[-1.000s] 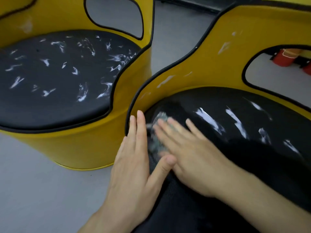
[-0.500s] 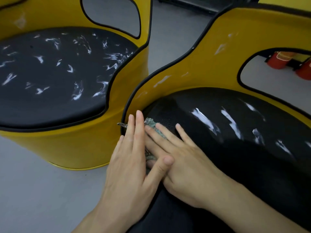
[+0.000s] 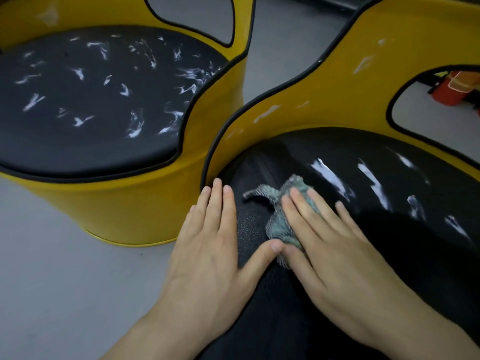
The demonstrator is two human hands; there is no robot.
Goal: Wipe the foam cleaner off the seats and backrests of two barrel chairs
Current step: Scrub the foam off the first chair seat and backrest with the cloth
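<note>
On the black seat [image 3: 420,261] of the right barrel chair [image 3: 324,94], the right hand [image 3: 335,245] lies flat with fingers straight, pressing a grey-green cloth [image 3: 281,224] onto the seat's left part. The left hand [image 3: 210,242] rests flat at the seat edge, fingers extended, thumb tip touching the cloth. White foam streaks [image 3: 327,175] lie right of the cloth. The left chair seat [image 3: 85,141] carries scattered foam marks. Both chairs stand on the grey floor [image 3: 52,268].

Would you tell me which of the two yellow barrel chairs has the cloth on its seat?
The right-hand chair: the right hand presses the grey-green cloth onto its black seat. The left-hand chair's seat carries only white foam streaks.
</note>
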